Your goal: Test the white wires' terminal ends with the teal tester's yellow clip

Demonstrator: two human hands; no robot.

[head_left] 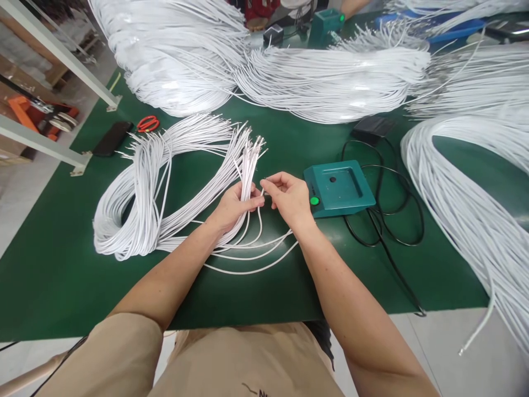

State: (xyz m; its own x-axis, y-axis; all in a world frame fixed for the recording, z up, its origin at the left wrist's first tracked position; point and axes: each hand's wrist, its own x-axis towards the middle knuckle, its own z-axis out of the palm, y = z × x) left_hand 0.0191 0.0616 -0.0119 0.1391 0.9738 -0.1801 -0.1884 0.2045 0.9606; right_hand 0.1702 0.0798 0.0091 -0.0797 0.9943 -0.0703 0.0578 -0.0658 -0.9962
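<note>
My left hand (pixel 235 207) is closed around a bunch of white cables (pixel 248 165), whose tips stand up above the fingers. Close beside it, my right hand (pixel 287 196) pinches the end of a single white cable (pixel 260 218) between thumb and forefinger. From both hands the cables run down and left into a looped coil of white cables (pixel 119 220) on the table. Just right of my right hand sits a green box-shaped device (pixel 339 187) with a shallow recess on top and a lit green button (pixel 314 201).
Large bundles of white cables lie at the back (pixel 330 82) and along the right (pixel 463 193), some hanging over the edge of the green table (pixel 256 303). A black cord (pixel 388 242) loops beside the device. Red-handled scissors (pixel 147 123) and a black phone (pixel 112 139) lie at left.
</note>
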